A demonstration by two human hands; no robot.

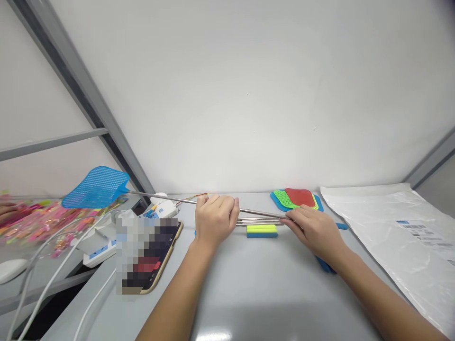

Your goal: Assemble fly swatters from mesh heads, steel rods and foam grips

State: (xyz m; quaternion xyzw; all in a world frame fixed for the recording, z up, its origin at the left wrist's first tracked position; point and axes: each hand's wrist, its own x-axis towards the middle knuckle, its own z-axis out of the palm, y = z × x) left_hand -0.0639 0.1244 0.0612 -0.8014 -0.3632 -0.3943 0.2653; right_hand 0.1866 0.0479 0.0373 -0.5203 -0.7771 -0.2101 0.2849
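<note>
A blue fly swatter (97, 187) with a thin metal rod stretches across the view, its mesh head out to the left. My left hand (216, 219) is closed in a fist around the middle of the rod. Farther right, my right hand (316, 232) pinches the rod toward its other end; the fingers partly hide that end. Several metal rods (261, 220) lie on the table just below, between my hands. Yellow and blue grips (262, 231) sit in front of them. Behind my right hand is a pile of blue, green and red swatter heads (301, 197).
A phone (163, 260), partly blurred out, lies left on the grey table (263, 284). Beyond it are a power strip (101, 253) and white cables (46, 284). A white plastic mailing bag (384, 227) covers the right side. Another person's hand (7, 209) is near colourful packets (35, 225).
</note>
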